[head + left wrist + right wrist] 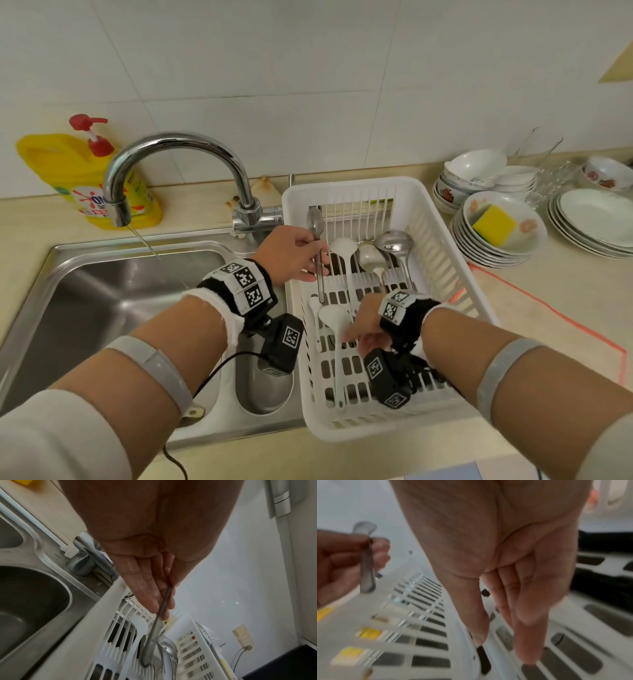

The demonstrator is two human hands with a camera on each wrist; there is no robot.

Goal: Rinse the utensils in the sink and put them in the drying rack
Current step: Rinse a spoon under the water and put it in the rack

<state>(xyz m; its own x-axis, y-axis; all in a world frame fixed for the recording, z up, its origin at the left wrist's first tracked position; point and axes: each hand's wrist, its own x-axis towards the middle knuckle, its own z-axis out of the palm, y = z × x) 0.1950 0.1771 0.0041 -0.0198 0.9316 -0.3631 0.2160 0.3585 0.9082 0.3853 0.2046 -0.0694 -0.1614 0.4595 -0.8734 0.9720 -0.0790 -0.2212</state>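
Two hands are working over the white drying rack [442,246], which is sitting on the table at the right of the sink [102,294], close enough that wet utensils are travelling only a short way. The left hand [291,251], in the middle of the head view, is pinching a metal spoon [318,253] by the handle between thumb and fingers [147,588], with the bowl up and the handle end down into the rack, probably so that it can be lowered in among the others. The right hand [368,325], lower in the frame, is reaching down inside the rack with its fingers [527,635] straight and close together; they are near a white ladle [337,329] lying on the rack floor, perhaps releasing or straightening it, but I cannot tell if they are touching it. More spoons and ladles are already lying at the far end of the rack. Water is running in a thin stream from the faucet [178,161] at the upper left, so I judge rinsing is not yet finished.
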